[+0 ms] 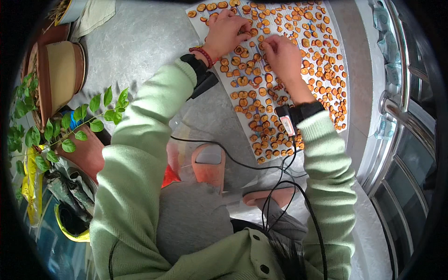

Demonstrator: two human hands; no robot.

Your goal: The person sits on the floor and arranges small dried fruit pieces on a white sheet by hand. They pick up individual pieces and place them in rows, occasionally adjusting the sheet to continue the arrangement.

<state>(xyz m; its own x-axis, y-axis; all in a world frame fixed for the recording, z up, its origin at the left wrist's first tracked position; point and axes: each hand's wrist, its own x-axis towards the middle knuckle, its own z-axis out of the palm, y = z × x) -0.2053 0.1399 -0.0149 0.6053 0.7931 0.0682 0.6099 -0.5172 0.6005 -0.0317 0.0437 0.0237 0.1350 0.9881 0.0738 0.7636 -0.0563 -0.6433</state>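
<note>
A white sheet (201, 25) lies on the grey floor, covered with several orange-brown dried fruit slices (322, 70). My left hand (226, 32) rests palm down on the slices near the sheet's upper left, fingers curled, a red bead bracelet (202, 53) and a black wrist device on that arm. My right hand (283, 56) is beside it near the sheet's middle, fingertips pinched at a slice (264, 45). Both arms wear light green sleeves. What lies under the palms is hidden.
Clay plant pots (60, 74) and a leafy green plant (88, 116) stand at the left. A metal railing (396, 107) runs down the right side. My feet in orange slippers (209, 163) are below the sheet, with black cables across them.
</note>
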